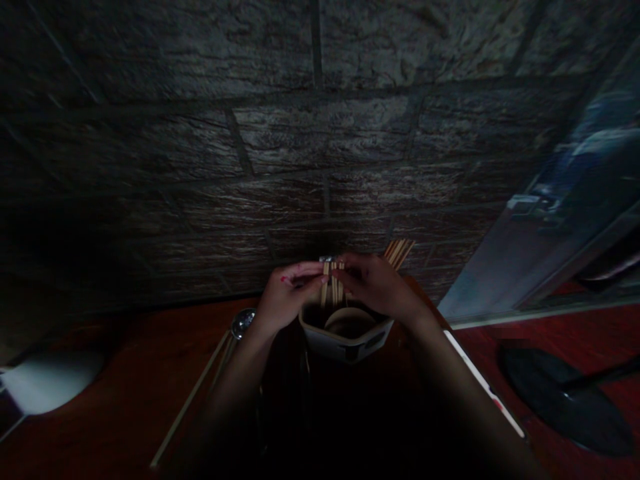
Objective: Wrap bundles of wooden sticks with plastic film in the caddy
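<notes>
Several pale chopsticks [336,293] stand upright over a light-coloured angular container [320,337]. My left hand [293,293] pinches the chopsticks near their tops from the left, thumb towards me. From the right, my right hand [373,283] closes its fingers on the same group. Their lower ends reach into the container, where a rounded rim [350,313] also shows. Behind my right hand, another bundle of chopsticks [400,252] leans to the right, its lower part hidden. Shadow hides much of the container's inside.
Left of my left forearm, a shiny round metal spoon or ladle head [243,323] and long thin sticks [193,393] lie on the reddish table [125,373]. A white object [55,380] stands farther left. A stone-block wall [280,140] is close behind; a dark stand base [565,397] rests right.
</notes>
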Demonstrator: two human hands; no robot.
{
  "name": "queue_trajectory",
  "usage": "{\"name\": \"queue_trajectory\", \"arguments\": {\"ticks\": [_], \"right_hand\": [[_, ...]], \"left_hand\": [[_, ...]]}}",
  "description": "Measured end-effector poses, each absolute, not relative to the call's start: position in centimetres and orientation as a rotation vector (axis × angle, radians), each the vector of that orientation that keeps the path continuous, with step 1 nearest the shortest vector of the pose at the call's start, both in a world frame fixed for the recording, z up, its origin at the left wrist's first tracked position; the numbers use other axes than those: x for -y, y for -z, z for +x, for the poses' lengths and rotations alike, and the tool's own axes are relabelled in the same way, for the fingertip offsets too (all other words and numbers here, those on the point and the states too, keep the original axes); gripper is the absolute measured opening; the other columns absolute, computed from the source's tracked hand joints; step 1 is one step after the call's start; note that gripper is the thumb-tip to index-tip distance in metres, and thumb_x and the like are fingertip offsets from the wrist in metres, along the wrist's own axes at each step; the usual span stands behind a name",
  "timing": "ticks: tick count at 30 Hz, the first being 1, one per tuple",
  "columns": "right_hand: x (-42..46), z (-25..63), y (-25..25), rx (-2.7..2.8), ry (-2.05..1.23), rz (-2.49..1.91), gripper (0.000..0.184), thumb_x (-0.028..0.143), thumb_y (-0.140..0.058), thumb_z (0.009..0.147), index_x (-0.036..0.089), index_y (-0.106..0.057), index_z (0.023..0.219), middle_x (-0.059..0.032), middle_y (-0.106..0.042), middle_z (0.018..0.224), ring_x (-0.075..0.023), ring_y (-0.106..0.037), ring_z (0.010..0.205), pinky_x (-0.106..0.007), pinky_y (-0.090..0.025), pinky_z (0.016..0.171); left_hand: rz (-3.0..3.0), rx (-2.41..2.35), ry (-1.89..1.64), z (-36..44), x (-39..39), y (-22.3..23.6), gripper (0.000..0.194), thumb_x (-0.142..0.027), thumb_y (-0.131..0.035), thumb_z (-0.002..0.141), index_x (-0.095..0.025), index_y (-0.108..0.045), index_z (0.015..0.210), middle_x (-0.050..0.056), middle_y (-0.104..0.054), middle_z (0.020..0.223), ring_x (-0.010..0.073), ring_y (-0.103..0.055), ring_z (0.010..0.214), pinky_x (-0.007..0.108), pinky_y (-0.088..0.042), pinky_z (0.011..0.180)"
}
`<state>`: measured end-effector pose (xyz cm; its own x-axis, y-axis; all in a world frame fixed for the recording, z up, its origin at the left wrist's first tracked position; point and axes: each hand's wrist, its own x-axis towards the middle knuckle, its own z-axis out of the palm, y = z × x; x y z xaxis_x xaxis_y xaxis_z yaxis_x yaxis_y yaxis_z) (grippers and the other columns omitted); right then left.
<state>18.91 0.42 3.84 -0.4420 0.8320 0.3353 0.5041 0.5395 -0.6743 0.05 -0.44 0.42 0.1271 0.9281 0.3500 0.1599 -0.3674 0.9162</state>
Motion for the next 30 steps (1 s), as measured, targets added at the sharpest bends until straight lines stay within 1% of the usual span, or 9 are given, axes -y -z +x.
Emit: {"name": "queue_trajectory", "arguments": {"ticks": [3,6,11,15,19,24,27,30], "right_hand": [[-0.5,18.91,-3.68,2.124,-0.652,-1.067,0.019,0.025,-0.053,0.091,0.015,-0.069,0.092,-0.0018,-0.067,0.07,-0.0125,-0.06,0.063,-0.024,-0.041,0.062],[-0.56,18.97,-3.52,2.111,-0.676,-1.041,0.019,0.024,-0.052,0.091,0.016,-0.069,0.089,-0.0019,-0.068,0.072,-0.0127,-0.061,0.066,-0.023,-0.042,0.064],[-0.55,19.1,-3.54,2.108,-0.673,-1.036,0.019,0.026,-0.052,0.092,0.016,-0.069,0.09,-0.0002,-0.065,0.068,-0.0116,-0.058,0.062,-0.023,-0.04,0.06],[-0.59,19.03,-3.64,2.124,-0.679,-1.063,0.019,0.026,-0.052,0.091,0.017,-0.069,0.088,0.0003,-0.064,0.065,-0.0114,-0.058,0.06,-0.023,-0.04,0.059],[-0.6,18.87,-3.56,2.122,-0.687,-1.097,0.017,0.024,-0.054,0.09,0.017,-0.069,0.094,-0.0015,-0.068,0.07,-0.0123,-0.061,0.061,-0.024,-0.041,0.06],[-0.58,18.94,-3.38,2.078,-0.759,-1.085,0.019,0.023,-0.056,0.089,0.016,-0.067,0.102,-0.0037,-0.072,0.076,-0.0137,-0.066,0.066,-0.024,-0.045,0.063],[-0.56,19.06,-3.49,2.111,-0.735,-1.091,0.018,0.021,-0.057,0.089,0.015,-0.068,0.1,-0.0046,-0.073,0.078,-0.0145,-0.066,0.069,-0.024,-0.045,0.065],[-0.5,19.06,-3.69,2.136,-0.712,-1.084,0.015,0.019,-0.057,0.088,0.016,-0.069,0.096,-0.0043,-0.072,0.077,-0.0144,-0.066,0.068,-0.024,-0.044,0.064]], "left_hand": [[1.626,-1.048,-1.274,0.29,0.41,-0.35,0.028,-0.027,-0.073,0.077,-0.016,-0.071,0.103,0.008,-0.075,0.105,0.0206,-0.071,0.098,0.038,-0.055,0.094],[1.608,-1.059,-1.298,0.44,0.33,-0.24,0.028,-0.027,-0.075,0.075,-0.015,-0.071,0.1,0.009,-0.076,0.102,0.0216,-0.071,0.097,0.038,-0.055,0.092],[1.672,-1.062,-1.327,0.35,0.21,-0.01,0.023,-0.026,-0.073,0.076,-0.017,-0.07,0.097,0.007,-0.076,0.097,0.0199,-0.071,0.092,0.035,-0.056,0.088],[1.711,-1.086,-1.329,0.29,0.09,0.17,0.02,-0.025,-0.072,0.077,-0.019,-0.069,0.095,0.005,-0.076,0.093,0.0193,-0.072,0.089,0.035,-0.057,0.085],[1.708,-1.072,-1.326,0.3,-0.1,0.34,0.021,-0.025,-0.073,0.076,-0.017,-0.069,0.095,0.006,-0.076,0.095,0.0195,-0.072,0.091,0.037,-0.057,0.09],[1.701,-1.073,-1.293,0.25,-0.07,0.2,0.023,-0.024,-0.074,0.075,-0.016,-0.069,0.096,0.007,-0.076,0.098,0.0191,-0.072,0.093,0.038,-0.055,0.093],[1.694,-1.077,-1.271,0.2,0.0,-0.04,0.023,-0.022,-0.075,0.075,-0.015,-0.07,0.096,0.008,-0.076,0.099,0.0191,-0.071,0.094,0.038,-0.055,0.094],[1.68,-1.088,-1.28,0.2,-0.02,-0.09,0.024,-0.024,-0.075,0.074,-0.015,-0.07,0.095,0.008,-0.076,0.098,0.0197,-0.072,0.093,0.038,-0.055,0.094]]}}
